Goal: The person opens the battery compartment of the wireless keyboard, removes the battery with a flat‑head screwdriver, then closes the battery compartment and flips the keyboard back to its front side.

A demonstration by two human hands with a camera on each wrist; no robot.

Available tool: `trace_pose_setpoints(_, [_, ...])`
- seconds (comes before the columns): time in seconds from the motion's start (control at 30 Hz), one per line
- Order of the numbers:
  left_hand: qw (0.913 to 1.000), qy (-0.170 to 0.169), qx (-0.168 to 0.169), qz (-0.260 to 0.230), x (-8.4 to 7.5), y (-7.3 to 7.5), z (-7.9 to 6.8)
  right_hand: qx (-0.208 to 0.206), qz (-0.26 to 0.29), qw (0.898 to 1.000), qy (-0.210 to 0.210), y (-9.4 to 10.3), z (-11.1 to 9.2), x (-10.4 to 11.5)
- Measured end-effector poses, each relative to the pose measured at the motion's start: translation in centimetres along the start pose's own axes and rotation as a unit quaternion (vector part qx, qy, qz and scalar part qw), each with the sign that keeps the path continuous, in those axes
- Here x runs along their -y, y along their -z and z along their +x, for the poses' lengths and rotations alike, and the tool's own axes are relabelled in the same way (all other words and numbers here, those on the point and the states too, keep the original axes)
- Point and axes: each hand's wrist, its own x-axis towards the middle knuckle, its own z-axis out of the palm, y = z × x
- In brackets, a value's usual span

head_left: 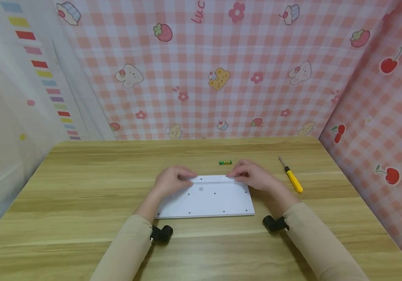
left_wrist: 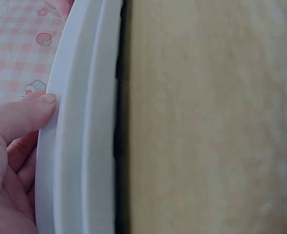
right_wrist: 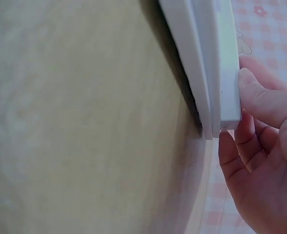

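Observation:
A white keyboard [head_left: 208, 201] lies face down on the wooden table, its underside dotted with small dark screw holes and a raised bar along the far edge. My left hand [head_left: 172, 180] grips that far edge toward the left, and the left wrist view has its thumb [left_wrist: 47, 100] on the bar with the fingers curled behind. At the far right corner, my right hand [head_left: 253, 175] holds the bar between thumb [right_wrist: 251, 85] and fingers, close to a thin seam line. Just beyond the keyboard lies a green battery [head_left: 225, 162].
A screwdriver [head_left: 293, 180] with a yellow handle lies to the right of my right hand, its tip pointing away. Pink checked cloth [head_left: 201, 78] hangs behind the table [head_left: 81, 187] and along its right side; pale cloth hangs at the left.

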Motion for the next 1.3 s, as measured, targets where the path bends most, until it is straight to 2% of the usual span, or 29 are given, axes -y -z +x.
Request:
trace_pose_setpoints(0.7, [0.9999, -0.015, 0.003, -0.002, 0.0, -0.1, 0.1, 0.000, -0.032, 0.999, 0.000, 0.2, -0.4, 0.8])
trace_pose_setpoints(0.97, [0.9967, -0.080, 0.004, 0.008, -1.1, -0.1, -0.4, -0.011, -0.035, 0.999, 0.034, 0.8, -1.6, 0.4])
trace_pose_setpoints(1.3, [0.9878, -0.136, 0.017, 0.075, -2.7, 1.0, -2.3, -0.023, 0.021, 1.000, -0.004, 1.4, -4.3, -0.5])
